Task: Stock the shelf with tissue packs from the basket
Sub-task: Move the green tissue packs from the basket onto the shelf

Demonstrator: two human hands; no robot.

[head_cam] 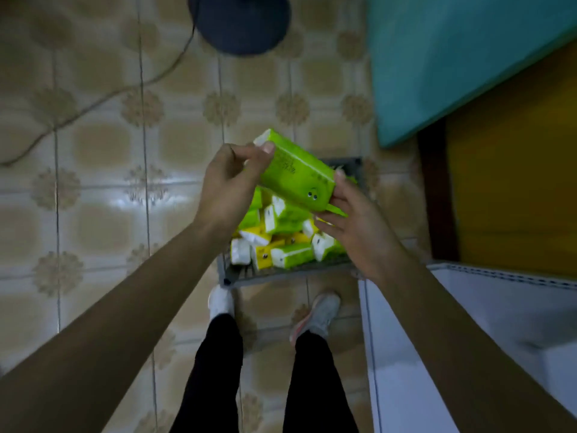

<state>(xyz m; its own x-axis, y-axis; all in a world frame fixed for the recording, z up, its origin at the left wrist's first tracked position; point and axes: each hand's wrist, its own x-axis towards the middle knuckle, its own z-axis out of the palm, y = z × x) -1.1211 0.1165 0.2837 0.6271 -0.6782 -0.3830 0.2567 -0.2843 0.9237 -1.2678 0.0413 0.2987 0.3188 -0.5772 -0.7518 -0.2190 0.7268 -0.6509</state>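
I hold a green tissue pack [296, 171] above the basket with both hands. My left hand [231, 179] pinches its far upper end between thumb and fingers. My right hand [359, 223] grips its near lower end, fingers curled round the corner. Below, a grey wire basket [281, 271] stands on the floor. It holds several green tissue packs [292, 256] and yellow tissue packs [263, 256] in a loose heap, partly hidden by the held pack and my hands.
A teal panel [462, 57] and a yellow surface [515, 182] rise at the right. A white surface [468, 323] lies at the lower right. A dark round object [240, 23] with a cable [93, 104] sits on the tiled floor ahead. My feet [315, 314] stand behind the basket.
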